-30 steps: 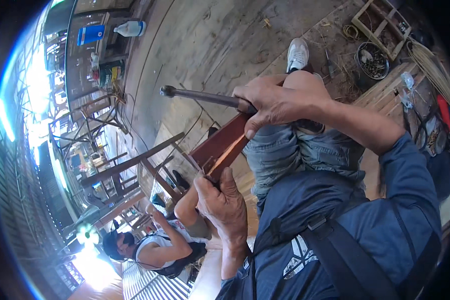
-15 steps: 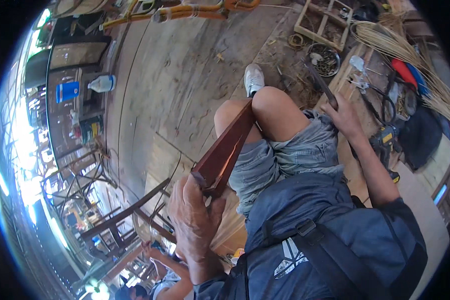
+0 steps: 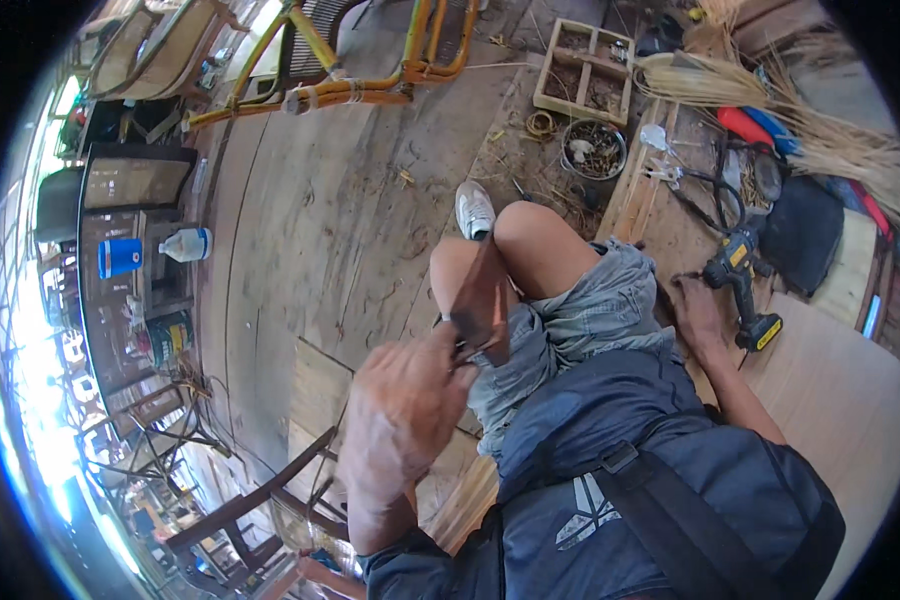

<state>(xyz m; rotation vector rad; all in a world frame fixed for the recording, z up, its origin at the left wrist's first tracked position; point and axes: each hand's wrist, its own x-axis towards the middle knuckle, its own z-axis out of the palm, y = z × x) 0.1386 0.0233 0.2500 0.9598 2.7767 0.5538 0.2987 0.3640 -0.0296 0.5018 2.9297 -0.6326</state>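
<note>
My left hand (image 3: 405, 405) is closed around the near end of a tapered, reddish-brown wooden piece (image 3: 485, 305). The piece tilts away from me over my thighs, its far end between my knees. My right hand (image 3: 700, 315) is low beside my right hip, next to a yellow-and-black cordless drill (image 3: 738, 275). The back of that hand faces up and its fingertips are largely hidden. Dark shapes lie close to its fingers, but I cannot make out whether it holds any of them.
On the right are a metal bowl of small pieces (image 3: 592, 150), a divided wooden tray (image 3: 585, 72) and bundled pale strands (image 3: 710, 80). A yellow-brown cane frame (image 3: 370, 90) is at the far side. A dark wooden chair frame (image 3: 255, 490) stands at lower left, with a blue container (image 3: 120, 258) farther left.
My right hand has dropped toward my hip, and the dark bar-like tool raised in it no longer shows clearly. My left hand has moved toward my knees, turning the wooden piece more end-on.
</note>
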